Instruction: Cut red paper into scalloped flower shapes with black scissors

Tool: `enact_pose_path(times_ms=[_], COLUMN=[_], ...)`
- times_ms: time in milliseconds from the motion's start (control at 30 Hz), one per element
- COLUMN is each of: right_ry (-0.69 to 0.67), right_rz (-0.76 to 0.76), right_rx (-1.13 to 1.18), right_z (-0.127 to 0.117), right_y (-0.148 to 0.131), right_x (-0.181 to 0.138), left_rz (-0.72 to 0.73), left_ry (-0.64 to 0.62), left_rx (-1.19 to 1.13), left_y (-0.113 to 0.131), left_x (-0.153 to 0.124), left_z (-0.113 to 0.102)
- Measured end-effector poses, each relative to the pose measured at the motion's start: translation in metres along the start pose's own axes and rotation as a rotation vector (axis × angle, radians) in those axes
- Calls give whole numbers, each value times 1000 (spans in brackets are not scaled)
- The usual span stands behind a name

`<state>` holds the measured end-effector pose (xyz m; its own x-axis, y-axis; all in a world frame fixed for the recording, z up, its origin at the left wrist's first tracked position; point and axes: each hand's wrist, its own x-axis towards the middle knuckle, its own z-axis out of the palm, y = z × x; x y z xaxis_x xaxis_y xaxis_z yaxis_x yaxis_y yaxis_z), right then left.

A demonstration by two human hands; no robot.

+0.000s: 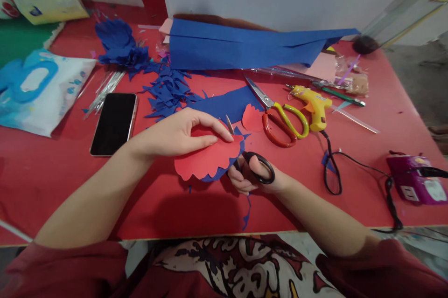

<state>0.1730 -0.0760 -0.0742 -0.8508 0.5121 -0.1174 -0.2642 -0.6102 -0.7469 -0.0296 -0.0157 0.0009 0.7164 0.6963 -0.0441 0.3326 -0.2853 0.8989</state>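
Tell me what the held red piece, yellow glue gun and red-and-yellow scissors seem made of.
Red piece: matte, probably paper or thin card; flat, crisp edges.
Glue gun: likely smooth plastic, from its molded body.
Scissors: shiny grey blades suggest metal; smooth handles, perhaps plastic.

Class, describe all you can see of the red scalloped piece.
The red scalloped piece is thin and plain, and looks like paper or foam. Its near edge runs in rounded scallops. The left hand grips it, thumb on its upper face, hiding part of its far side. Held above the red table, it lies over blue material that shows past its scallops. The black-handled scissors in the right hand are close to its right end; contact is unclear.
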Motion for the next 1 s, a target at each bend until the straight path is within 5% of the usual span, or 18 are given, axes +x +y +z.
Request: enact_pose_path(times_ms=[1000], right_ry=[-43], right_rz=[-2], right_rx=[-42], right_z=[4], right_y=[-1], right_x=[-2], left_rz=[58], left_ry=[-171], left_rx=[58], left_y=[1], left_x=[-4], left_z=[-9])
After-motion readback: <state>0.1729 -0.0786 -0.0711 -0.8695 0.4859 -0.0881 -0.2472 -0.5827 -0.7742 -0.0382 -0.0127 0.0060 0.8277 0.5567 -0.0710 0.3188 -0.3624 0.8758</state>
